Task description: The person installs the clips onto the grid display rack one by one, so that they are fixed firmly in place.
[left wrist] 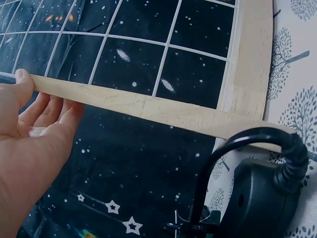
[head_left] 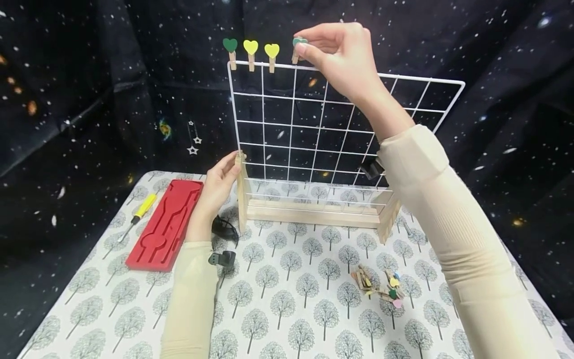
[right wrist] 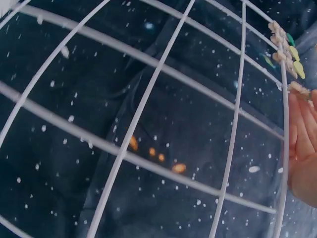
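A white wire grid (head_left: 262, 122) stands upright in a wooden frame. Along its top wire sit a clothespin with a green heart (head_left: 230, 45) and two with yellow hearts (head_left: 250, 47). To their right, my right hand (head_left: 352, 60) pinches a small wooden clothespin (head_left: 295, 57) with a teal-green heart between thumb and fingers, right at the top wire. My left hand (head_left: 216, 184) grips the upper end of the frame's left wooden post (head_left: 242, 199). The left wrist view shows the thumb on one side of the post (left wrist: 124, 102) and fingers on the other.
A pile of wooden clothespins (head_left: 365, 280) with coloured hearts lies on the tree-print tablecloth (head_left: 287, 304), front right. A red molded tray (head_left: 168, 224) and a yellow-handled screwdriver (head_left: 144, 205) lie at left. Behind hangs a dark starry backdrop (head_left: 112, 99).
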Demonstrator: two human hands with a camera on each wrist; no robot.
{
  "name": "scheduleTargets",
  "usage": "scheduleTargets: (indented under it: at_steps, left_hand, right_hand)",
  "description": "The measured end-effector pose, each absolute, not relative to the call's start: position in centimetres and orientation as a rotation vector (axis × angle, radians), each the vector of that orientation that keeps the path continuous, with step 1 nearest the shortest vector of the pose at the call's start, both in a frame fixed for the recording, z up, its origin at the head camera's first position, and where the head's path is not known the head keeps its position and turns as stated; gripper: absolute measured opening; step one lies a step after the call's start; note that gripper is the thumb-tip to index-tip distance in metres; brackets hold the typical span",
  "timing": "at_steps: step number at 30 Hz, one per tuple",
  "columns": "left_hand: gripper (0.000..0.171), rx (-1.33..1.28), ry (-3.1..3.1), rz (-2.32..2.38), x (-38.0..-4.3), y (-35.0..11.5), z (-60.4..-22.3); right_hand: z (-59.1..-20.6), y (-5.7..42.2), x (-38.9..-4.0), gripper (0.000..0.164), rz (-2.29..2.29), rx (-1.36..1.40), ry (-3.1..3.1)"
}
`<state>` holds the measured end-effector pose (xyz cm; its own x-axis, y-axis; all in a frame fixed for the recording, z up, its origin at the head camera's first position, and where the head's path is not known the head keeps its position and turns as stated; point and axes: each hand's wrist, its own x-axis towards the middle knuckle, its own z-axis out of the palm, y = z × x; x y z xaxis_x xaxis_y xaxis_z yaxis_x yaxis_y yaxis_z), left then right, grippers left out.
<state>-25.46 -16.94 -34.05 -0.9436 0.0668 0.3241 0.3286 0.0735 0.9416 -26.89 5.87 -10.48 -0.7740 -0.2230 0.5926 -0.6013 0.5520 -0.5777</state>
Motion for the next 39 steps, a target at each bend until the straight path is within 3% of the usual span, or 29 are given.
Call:
scheduleTargets:
  at_steps: [14,29,39]
  left_hand:
    - [0.047,-0.376,-2.163,-1.962,-25.0,-17.4,-34.0]
    - [0.049,-0.347,-2.176,-1.973,-25.7,-17.9,-35.2]
    - [0.05,-0.358,-2.174,-1.952,-27.0,-18.2,-36.8]
  right_hand:
    - [-9.6,4.5,-27.2,0.018,1.096,0.577,-2.493]
    - [-10.3,4.4,-27.3,0.03,0.948,0.562,-2.656]
    - [-12.1,5.5,-27.2,0.037,0.738,0.662,-2.454]
